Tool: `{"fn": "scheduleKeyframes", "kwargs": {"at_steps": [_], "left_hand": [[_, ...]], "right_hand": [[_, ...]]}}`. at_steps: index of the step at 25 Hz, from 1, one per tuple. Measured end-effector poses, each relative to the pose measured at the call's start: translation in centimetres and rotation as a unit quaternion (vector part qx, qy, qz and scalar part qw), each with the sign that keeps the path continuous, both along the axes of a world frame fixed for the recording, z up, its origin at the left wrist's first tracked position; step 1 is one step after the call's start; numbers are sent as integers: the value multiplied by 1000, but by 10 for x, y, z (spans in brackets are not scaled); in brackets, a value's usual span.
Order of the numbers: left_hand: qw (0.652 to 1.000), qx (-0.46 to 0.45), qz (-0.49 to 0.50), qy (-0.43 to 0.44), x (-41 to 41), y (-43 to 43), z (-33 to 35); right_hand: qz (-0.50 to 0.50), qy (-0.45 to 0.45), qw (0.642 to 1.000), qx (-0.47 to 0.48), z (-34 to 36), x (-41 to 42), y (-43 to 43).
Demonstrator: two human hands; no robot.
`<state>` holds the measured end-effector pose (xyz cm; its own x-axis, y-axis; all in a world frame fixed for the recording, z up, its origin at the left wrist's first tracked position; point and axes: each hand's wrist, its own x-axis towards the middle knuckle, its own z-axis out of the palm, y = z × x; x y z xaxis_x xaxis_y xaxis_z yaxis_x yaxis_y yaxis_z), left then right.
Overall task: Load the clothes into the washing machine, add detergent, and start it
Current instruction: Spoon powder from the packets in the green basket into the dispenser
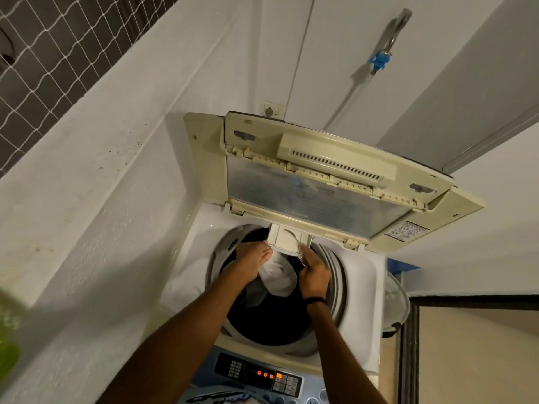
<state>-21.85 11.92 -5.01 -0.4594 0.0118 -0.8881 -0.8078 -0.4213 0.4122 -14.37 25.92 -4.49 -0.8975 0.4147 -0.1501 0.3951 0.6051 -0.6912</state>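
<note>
My left hand (250,259) rests flat beside the detergent drawer (287,240); my right hand (313,275) pinches its front edge. I'd steady it, pulling straight.
</note>
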Motion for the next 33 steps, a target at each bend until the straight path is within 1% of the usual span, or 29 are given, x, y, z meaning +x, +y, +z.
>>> {"fn": "scheduleKeyframes", "kwargs": {"at_steps": [2, 5, 8, 12, 15, 19, 23, 25, 26, 27, 28, 29, 30, 31, 33], "left_hand": [[1000, 11, -8, 2, 0, -2, 1], [999, 39, -4, -8, 2, -5, 0], [1000, 28, -13, -1, 3, -6, 3], [1000, 8, -24, 17, 7, -5, 10], [999, 3, -32, 25, 7, -6, 19], [999, -4, -36, 27, 11, -8, 26], [999, 9, -34, 37, 16, -13, 30], [998, 8, -38, 47, 20, -16, 37], [998, 4, -42, 50, 23, -18, 40], [998, 1, -43, 55, 26, -21, 43], [997, 3, -43, 61, 30, -27, 47], [996, 15, -41, 71, 35, -35, 56], [994, 32, -44, 90, 41, -45, 66], [991, 39, -49, 117, 48, -55, 79], [981, -10, -58, 183, 69, -84, 113]], "right_hand": [[15, -6, 1000, 3, -1, 2, 0], [4, 18, 1000, 5, -1, 9, 1], [-22, 31, 998, 41, 1, 12, 5], [-15, -2, 999, 48, 7, 6, 2], [-9, 15, 998, 57, 11, 8, -4], [-26, 28, 996, 76, 18, 17, -12], [-24, 57, 995, 77, 21, 24, -17], [-45, 54, 995, 69, 25, 25, -18], [-73, 40, 995, 49, 27, 27, -17], [-119, 26, 992, 6, 32, 28, -16], [-187, 16, 977, -101, 33, 28, -15], [-238, 14, 940, -244, 41, 27, -18], [-262, 14, 894, -363, 52, 29, -22], [-254, 22, 860, -443, 62, 31, -30], [-180, 2, 835, -520, 88, 39, -48]]}}
